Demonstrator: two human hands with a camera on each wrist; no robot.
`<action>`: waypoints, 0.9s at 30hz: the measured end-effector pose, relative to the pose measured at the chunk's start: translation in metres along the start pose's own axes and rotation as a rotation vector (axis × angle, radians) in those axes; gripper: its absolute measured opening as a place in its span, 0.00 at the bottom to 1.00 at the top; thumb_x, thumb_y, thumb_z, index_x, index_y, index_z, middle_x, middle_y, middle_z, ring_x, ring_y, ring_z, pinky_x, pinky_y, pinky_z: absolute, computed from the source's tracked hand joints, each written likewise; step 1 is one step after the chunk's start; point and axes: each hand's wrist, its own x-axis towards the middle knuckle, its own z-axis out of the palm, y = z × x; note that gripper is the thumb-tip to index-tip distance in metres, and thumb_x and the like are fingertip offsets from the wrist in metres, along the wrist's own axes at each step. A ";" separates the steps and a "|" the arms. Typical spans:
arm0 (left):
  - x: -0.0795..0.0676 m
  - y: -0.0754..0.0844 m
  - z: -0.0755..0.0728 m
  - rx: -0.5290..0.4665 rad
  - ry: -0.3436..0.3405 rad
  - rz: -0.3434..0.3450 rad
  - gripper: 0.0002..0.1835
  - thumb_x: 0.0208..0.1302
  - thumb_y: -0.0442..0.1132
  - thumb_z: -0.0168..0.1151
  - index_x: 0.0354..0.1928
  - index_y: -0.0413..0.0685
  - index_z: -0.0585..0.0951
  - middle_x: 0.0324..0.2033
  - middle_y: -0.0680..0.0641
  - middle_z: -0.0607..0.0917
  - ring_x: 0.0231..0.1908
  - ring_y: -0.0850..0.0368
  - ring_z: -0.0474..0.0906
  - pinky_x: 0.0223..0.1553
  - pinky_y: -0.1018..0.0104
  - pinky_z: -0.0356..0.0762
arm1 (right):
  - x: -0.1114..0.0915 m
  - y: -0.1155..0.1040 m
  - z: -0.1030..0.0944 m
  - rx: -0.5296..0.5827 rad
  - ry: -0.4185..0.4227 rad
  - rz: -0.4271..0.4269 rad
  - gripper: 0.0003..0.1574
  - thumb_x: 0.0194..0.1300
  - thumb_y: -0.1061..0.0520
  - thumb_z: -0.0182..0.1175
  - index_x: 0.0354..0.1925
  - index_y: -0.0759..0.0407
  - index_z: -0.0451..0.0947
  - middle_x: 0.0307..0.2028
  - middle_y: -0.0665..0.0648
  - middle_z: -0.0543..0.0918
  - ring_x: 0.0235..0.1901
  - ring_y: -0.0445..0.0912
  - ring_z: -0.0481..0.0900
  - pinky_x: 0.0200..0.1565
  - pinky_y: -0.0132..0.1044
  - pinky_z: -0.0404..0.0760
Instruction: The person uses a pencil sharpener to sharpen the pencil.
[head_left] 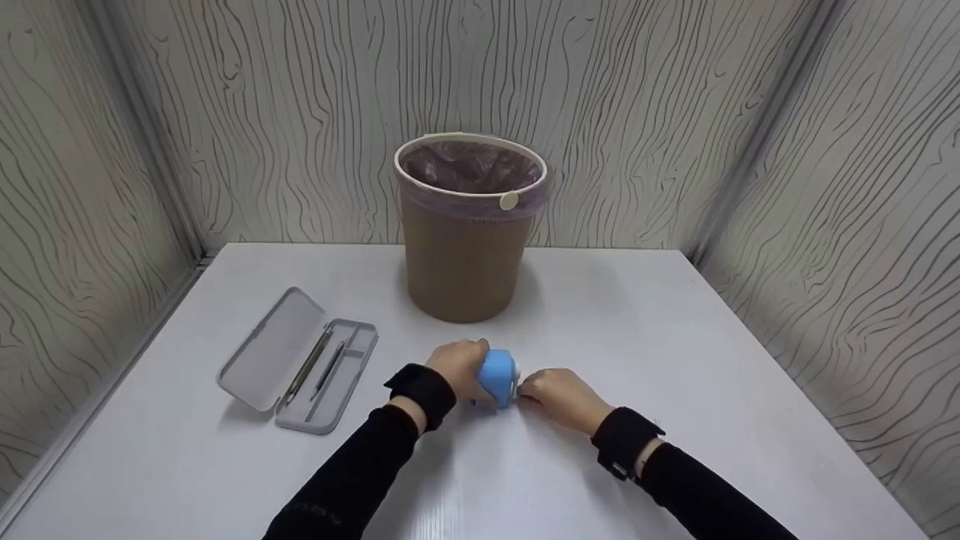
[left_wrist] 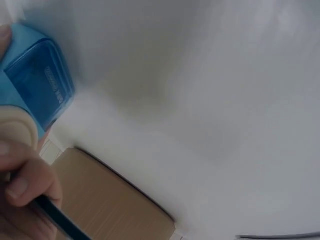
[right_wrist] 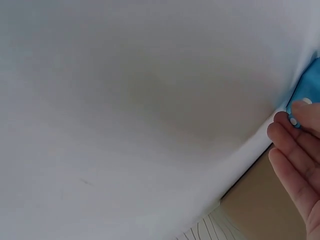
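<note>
On the table in front of the bin, my left hand [head_left: 457, 369] grips a light-blue pencil sharpener [head_left: 496, 377] from its left side. The left wrist view shows its tinted see-through drawer [left_wrist: 42, 82] and a cream round part [left_wrist: 17, 127]. My right hand [head_left: 562, 397] is close against the sharpener's right side, fingertips pinching a small blue piece [right_wrist: 294, 120] with a pale round end. I cannot tell whether this is a crank knob or a pencil's end. A slim dark bar [left_wrist: 60, 220] runs out from under the right fingers in the left wrist view.
A brown bin [head_left: 465, 255] with a purple liner bag [head_left: 472, 169] stands behind the hands. To the left lies an opened grey pencil case [head_left: 270, 349] with slim pens or pencils [head_left: 328, 371] inside. Wood-patterned walls [head_left: 337, 112] close off the back and sides.
</note>
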 end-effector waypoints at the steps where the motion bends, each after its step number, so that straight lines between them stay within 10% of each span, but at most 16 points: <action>1: 0.000 0.000 0.000 -0.004 -0.003 -0.002 0.39 0.44 0.53 0.85 0.56 0.43 0.79 0.49 0.44 0.89 0.49 0.50 0.86 0.56 0.55 0.85 | -0.001 -0.001 0.000 -0.001 -0.001 -0.003 0.06 0.62 0.66 0.68 0.29 0.57 0.86 0.26 0.51 0.89 0.28 0.43 0.86 0.33 0.34 0.84; 27: -0.002 0.002 -0.002 0.038 -0.008 -0.006 0.40 0.42 0.54 0.86 0.55 0.44 0.79 0.49 0.44 0.89 0.49 0.49 0.87 0.56 0.54 0.85 | -0.015 -0.012 -0.035 0.021 0.071 -0.055 0.02 0.63 0.62 0.70 0.36 0.56 0.87 0.31 0.51 0.90 0.33 0.43 0.88 0.36 0.32 0.86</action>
